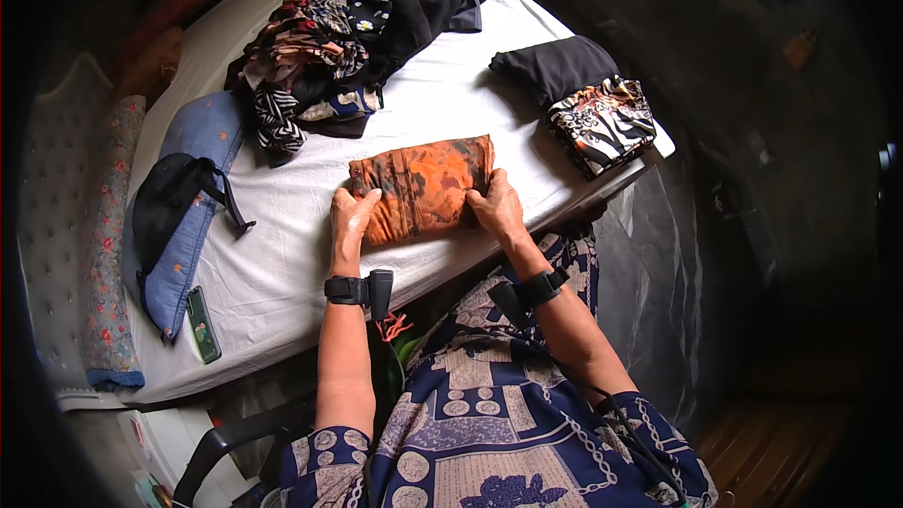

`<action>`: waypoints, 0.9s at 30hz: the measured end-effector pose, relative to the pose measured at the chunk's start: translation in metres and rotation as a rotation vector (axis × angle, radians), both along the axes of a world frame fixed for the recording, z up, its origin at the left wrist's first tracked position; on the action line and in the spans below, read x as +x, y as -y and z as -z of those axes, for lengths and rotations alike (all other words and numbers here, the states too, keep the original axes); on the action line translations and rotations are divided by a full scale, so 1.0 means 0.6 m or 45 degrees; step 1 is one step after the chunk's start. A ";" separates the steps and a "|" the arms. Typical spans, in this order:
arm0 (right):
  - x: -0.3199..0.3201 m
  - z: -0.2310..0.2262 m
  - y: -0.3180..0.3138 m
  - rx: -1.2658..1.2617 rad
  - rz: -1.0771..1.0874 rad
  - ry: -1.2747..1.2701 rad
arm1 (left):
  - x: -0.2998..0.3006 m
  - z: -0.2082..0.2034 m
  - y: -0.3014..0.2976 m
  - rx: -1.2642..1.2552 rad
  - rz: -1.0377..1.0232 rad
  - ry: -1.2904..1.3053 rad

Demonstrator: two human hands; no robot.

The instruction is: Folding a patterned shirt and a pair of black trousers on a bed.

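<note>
A folded orange garment [428,186] with dark brown patterning lies on the white bedsheet [282,254] in front of me. My left hand [352,214] grips its left edge, thumb on top and fingers tucked out of sight beneath. At the opposite edge, my right hand [497,204] holds it the same way, the thumb pressing on the cloth. The garment is folded into a rough rectangle and rests on or just above the bed; I cannot tell which. Each of my wrists wears a black strap with a small box.
A loose heap of dark and patterned clothes [320,47] covers the far left. Folded clothes, a black garment [555,66] and a zebra-print one [604,124], sit at the right edge. On the left lie a blue pillow [202,127], a black bag [169,202] and a phone [202,325].
</note>
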State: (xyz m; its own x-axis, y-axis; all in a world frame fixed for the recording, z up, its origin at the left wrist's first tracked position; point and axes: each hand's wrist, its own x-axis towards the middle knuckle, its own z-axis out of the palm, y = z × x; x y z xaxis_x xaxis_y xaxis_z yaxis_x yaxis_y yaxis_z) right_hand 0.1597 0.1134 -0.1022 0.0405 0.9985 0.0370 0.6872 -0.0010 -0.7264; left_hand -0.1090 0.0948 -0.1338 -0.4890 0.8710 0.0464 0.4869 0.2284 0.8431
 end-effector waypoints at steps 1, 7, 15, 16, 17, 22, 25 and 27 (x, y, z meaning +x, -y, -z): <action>0.005 0.002 -0.002 -0.048 0.027 -0.076 | 0.008 -0.009 0.006 0.026 0.078 0.242; 0.079 0.048 -0.012 -0.425 -0.004 -0.996 | 0.084 -0.111 0.041 -0.137 0.274 0.782; 0.135 -0.047 0.059 -0.434 -0.109 -1.361 | 0.147 -0.138 0.072 0.055 0.429 0.506; 0.165 -0.063 0.061 -0.431 -0.068 -1.375 | 0.168 -0.132 0.067 0.115 0.490 0.537; 0.187 -0.085 0.062 -0.357 -0.070 -1.409 | 0.185 -0.134 0.065 0.103 0.501 0.653; 0.316 -0.137 0.001 0.046 -0.037 -1.234 | 0.302 -0.168 0.025 0.066 0.617 1.213; 0.436 -0.143 -0.058 0.163 0.099 -1.103 | 0.418 -0.188 -0.027 0.091 0.741 1.286; 0.482 -0.155 -0.107 0.279 0.128 -1.014 | 0.458 -0.190 -0.063 0.043 0.770 1.335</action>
